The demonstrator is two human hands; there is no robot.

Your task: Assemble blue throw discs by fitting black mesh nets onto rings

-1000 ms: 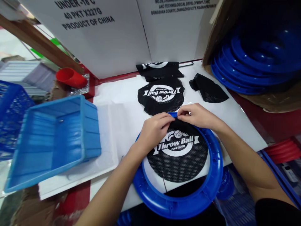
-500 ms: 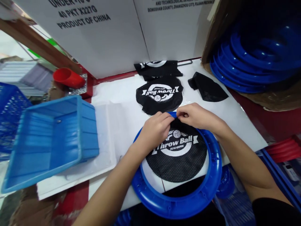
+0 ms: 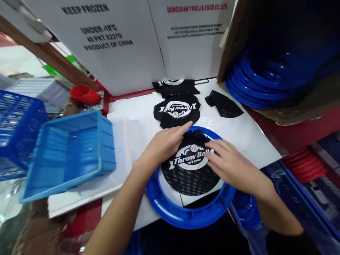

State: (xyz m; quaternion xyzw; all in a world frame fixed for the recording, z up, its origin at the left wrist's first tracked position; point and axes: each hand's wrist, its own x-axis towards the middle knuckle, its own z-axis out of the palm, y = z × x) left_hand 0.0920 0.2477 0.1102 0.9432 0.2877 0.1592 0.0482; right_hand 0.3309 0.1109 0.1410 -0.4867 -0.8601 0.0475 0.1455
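A blue plastic ring [image 3: 190, 219] lies at the front edge of the white work surface, partly over it. Inside sits a round black mesh piece [image 3: 190, 182] printed "Throw Ball"; its top edge meets the ring's far rim, while a gap shows along the near side. My left hand [image 3: 168, 143] rests at the ring's upper left, fingers stretched out and pointing to the far rim. Over the right side of the mesh is my right hand [image 3: 230, 164], fingers apart and slightly blurred. Nothing shows in either hand.
Beyond the ring lie more printed mesh pieces [image 3: 179, 120] and a folded black mesh piece [image 3: 228, 108]. A light-blue bin [image 3: 107, 145] and a red cup [image 3: 85, 95] stand left. Blue rings [image 3: 252, 88] fill a carton at right. White cartons [image 3: 127, 63] wall the back.
My hands were pinching together at the ring's far rim; they have parted. The right hand has moved toward me over the mesh, and its fingers have opened. The camera view has shifted.
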